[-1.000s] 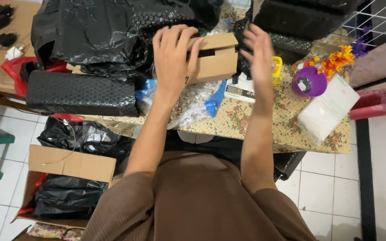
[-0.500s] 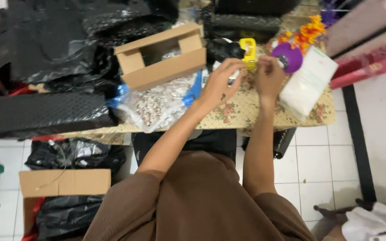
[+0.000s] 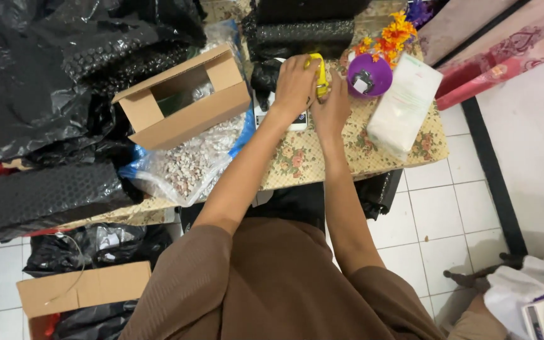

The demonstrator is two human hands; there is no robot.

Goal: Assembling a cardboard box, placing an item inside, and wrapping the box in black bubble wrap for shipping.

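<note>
head view: a yellow tool (image 3: 318, 74) on the floral-clothed table (image 3: 373, 151) is grasped by the left hand (image 3: 295, 85), steadied by the right hand's (image 3: 331, 108) closed fingers; the open cardboard box (image 3: 184, 97) sits unsealed nearby.

Both arms extended forward from the torso, brown sleeves ending near the elbows, forearms bare. Forearms converge so the two hands meet ahead of the body. Left hand (image 3: 294, 85): back of hand up, fingers curled downward, closed in a grip. Right hand (image 3: 330, 106): just beside the left and touching it, fingers pointing forward, thumb side toward the left hand; grip state not discernible.
</note>
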